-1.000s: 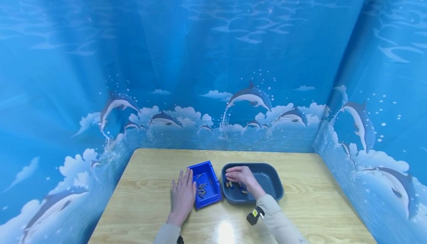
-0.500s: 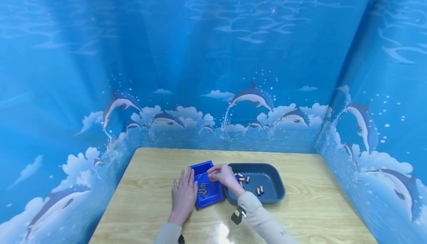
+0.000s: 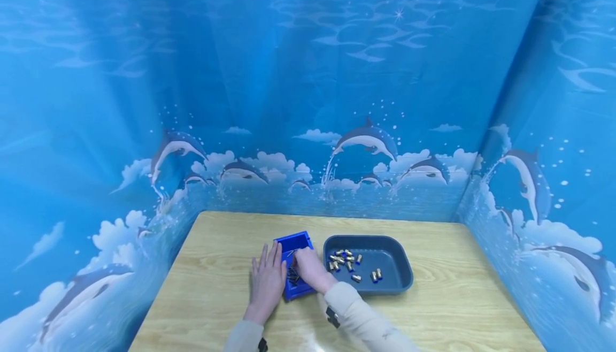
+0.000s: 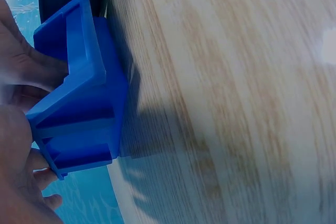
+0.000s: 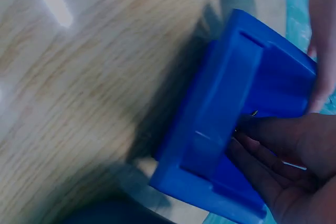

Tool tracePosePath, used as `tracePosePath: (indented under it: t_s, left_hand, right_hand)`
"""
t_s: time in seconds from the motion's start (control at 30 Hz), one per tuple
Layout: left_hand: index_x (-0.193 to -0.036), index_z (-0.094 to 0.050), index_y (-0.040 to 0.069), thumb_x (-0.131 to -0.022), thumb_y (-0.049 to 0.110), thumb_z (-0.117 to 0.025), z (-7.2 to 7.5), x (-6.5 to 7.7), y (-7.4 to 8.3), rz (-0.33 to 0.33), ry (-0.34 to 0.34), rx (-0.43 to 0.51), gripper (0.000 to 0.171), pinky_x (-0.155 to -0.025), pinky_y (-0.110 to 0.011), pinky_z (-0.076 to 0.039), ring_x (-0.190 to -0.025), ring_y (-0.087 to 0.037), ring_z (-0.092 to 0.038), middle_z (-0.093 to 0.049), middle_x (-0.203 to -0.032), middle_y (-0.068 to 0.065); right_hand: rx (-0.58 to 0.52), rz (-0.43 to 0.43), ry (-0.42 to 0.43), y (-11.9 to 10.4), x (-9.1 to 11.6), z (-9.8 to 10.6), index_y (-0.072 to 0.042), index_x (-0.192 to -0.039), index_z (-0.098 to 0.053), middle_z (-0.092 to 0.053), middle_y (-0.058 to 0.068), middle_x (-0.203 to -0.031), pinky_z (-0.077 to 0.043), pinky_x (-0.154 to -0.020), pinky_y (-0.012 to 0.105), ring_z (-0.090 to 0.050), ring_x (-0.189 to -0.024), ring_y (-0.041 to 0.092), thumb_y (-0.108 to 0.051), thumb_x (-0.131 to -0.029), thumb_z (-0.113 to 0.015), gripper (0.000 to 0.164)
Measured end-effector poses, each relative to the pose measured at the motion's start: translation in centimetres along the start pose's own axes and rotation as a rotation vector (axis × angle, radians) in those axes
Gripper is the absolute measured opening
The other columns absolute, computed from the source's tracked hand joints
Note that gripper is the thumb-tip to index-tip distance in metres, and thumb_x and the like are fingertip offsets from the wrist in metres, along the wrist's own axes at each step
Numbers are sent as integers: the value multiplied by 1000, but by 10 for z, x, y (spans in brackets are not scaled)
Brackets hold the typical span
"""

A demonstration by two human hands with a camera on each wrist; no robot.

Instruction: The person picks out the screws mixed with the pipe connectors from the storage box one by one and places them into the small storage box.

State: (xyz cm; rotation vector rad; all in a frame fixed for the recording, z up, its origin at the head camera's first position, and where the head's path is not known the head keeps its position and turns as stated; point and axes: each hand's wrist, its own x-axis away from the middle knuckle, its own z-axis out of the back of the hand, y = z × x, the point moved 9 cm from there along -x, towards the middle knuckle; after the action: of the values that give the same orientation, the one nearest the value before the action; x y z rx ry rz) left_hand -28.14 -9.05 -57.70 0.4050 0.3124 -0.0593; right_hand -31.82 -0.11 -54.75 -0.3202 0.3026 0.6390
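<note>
My left hand (image 3: 266, 289) lies against the left side of the blue bin (image 3: 297, 242), fingers extended; in the left wrist view it touches the bin's rim. Inside that bin several thin screws (image 3: 292, 275) lie on the floor, partly covered by my right hand (image 3: 310, 269). The right wrist view shows the right thumb and fingers bent close together low in the bin. A threaded screw tip (image 5: 254, 113) shows beside the thumb. Whether the fingertips pinch a screw is hidden.
Right of the bin stands a dark grey tray (image 3: 392, 261) holding several brass fittings with blue ends (image 3: 349, 267). Both containers rest on a wooden table (image 3: 447, 288). A blue dolphin-print curtain (image 3: 308, 100) hangs behind and at both sides.
My right hand has moved left from over the grey tray and down into the blue bin, uncovering the brass fittings. The left hand stays at the bin's left side.
</note>
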Motion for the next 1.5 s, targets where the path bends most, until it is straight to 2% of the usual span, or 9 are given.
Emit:
tracePosePath:
  t_s: [0.23, 0.47, 0.6, 0.73, 0.9, 1.07, 1.17, 1.37, 1.5]
  left_hand:
    - [-152, -45, 3, -105, 26, -54, -1, 0, 2, -9, 13, -4, 53, -116, -71, -25, -149, -41, -30, -40, -159, -14]
    - [-152, -44, 3, -105, 26, -53, 0, -1, 4, -13, 15, -1, 53, -116, -71, -25, -149, -41, -30, -40, -160, -14]
    - [-151, -46, 2, -104, 24, -54, 1, -1, 3, -19, 31, -7, 52, -115, -71, -26, -148, -41, -32, -41, -158, -15]
    - [-151, -45, 3, -104, 25, -55, 0, -2, 1, -15, 21, -5, 53, -116, -71, -25, -149, -41, -30, -40, -159, -14]
    - [-154, -41, 4, -105, 27, -53, -3, -1, -1, 0, -11, -6, 55, -117, -70, -23, -150, -39, -27, -36, -161, -13]
    - [-154, -41, 4, -105, 27, -52, -2, 0, -2, 7, -12, 0, 55, -117, -70, -22, -151, -39, -26, -36, -162, -13]
    - [-154, -40, 5, -105, 27, -51, -2, 0, -2, 11, -8, 6, 55, -117, -70, -22, -151, -39, -26, -36, -162, -13]
    - [-155, -40, 5, -105, 27, -51, -3, -1, -3, 20, -19, 6, 55, -118, -69, -22, -151, -39, -25, -35, -162, -13]
    - [-155, -39, 5, -106, 27, -51, -2, 0, -2, 21, -24, 5, 55, -118, -69, -21, -151, -39, -24, -34, -162, -13]
  right_hand:
    - [134, 6, 24, -4, 6, -9, -13, -63, -64, -68, 4, -64, -55, -49, 33, -67, -58, 21, 3, -75, -71, 21]
    - [135, -9, 23, -1, 5, -12, -11, -69, -66, -69, 4, -68, -55, -50, 32, -68, -62, 21, 2, -79, -71, 17]
    - [9, -54, 45, 7, -1, -6, -10, -74, -69, -70, 2, -71, -56, -56, 27, -68, -64, 16, -4, -83, -76, 13]
    - [-193, -128, 69, 16, -5, 6, -8, -82, -74, -74, 1, -77, -57, -64, 24, -69, -68, 13, -11, -88, -78, 7]
    - [-435, -251, 60, 32, -4, 18, -9, -88, -76, -74, 0, -73, -52, -57, 20, -66, -60, 9, -15, -93, -73, 9]
    - [-613, -382, 62, 55, 4, 27, -4, -93, -76, -75, 6, -76, -54, -51, 19, -72, -62, 23, -15, -96, -71, 13]
    - [-614, -437, 84, 74, 13, 36, -4, -93, -76, -76, 7, -78, -56, -54, 21, -74, -67, 28, -15, -95, -72, 13]
    - [-452, -487, 107, 112, 37, 53, -12, -89, -78, -75, -1, -76, -57, -61, 29, -72, -64, 17, -21, -93, -75, 10]
    - [-361, -524, 95, 135, 54, 57, -16, -87, -78, -74, -5, -77, -57, -64, 34, -68, -65, 10, -22, -91, -76, 7]
